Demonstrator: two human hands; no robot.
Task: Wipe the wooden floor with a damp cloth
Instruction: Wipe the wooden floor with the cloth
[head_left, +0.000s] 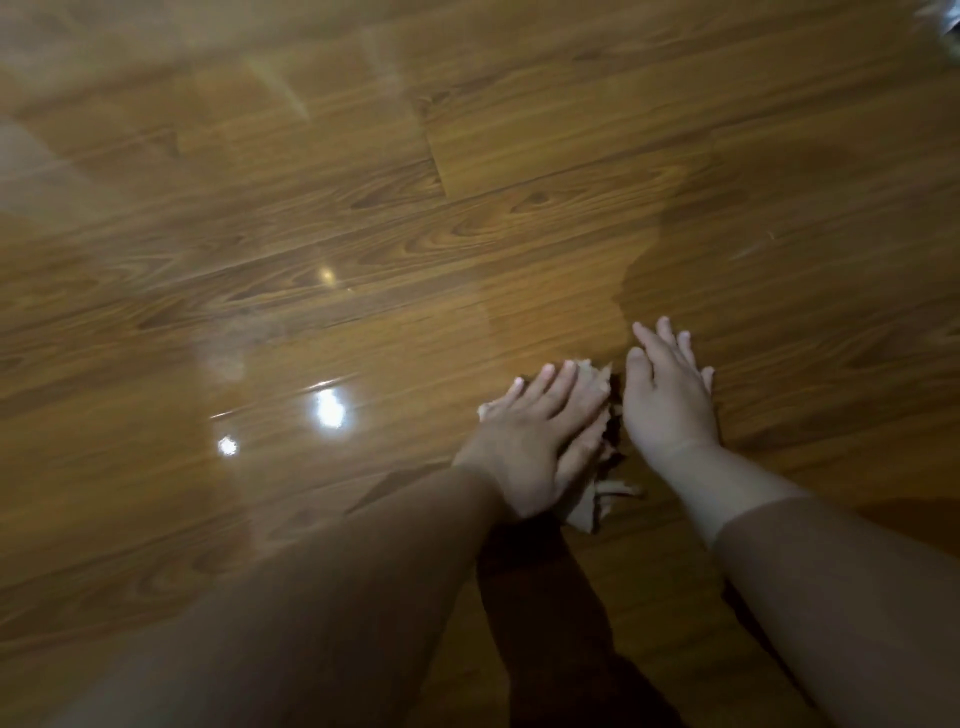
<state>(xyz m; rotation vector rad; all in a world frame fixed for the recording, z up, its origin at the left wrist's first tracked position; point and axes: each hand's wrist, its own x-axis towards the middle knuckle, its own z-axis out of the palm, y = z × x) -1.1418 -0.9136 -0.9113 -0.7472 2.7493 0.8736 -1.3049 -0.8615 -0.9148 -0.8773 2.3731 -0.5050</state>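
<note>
Two hands, fingers straight: your left hand (540, 436) hides most of the crumpled beige cloth (589, 506); right hand (667, 400) beside it; glossy brown wooden floor (363, 234) open beyond fingertips.

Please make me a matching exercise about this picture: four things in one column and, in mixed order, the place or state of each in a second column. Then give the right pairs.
Things
1. left hand
2. right hand
3. cloth
4. bright light spot

Places or states
A. pale and crumpled, under a hand
B. straight fingers, over bare wood to the right of the cloth
C. shines on the floor, left of both hands
D. presses flat on the cloth

Pairs: 1-D, 2-B, 3-A, 4-C
</note>
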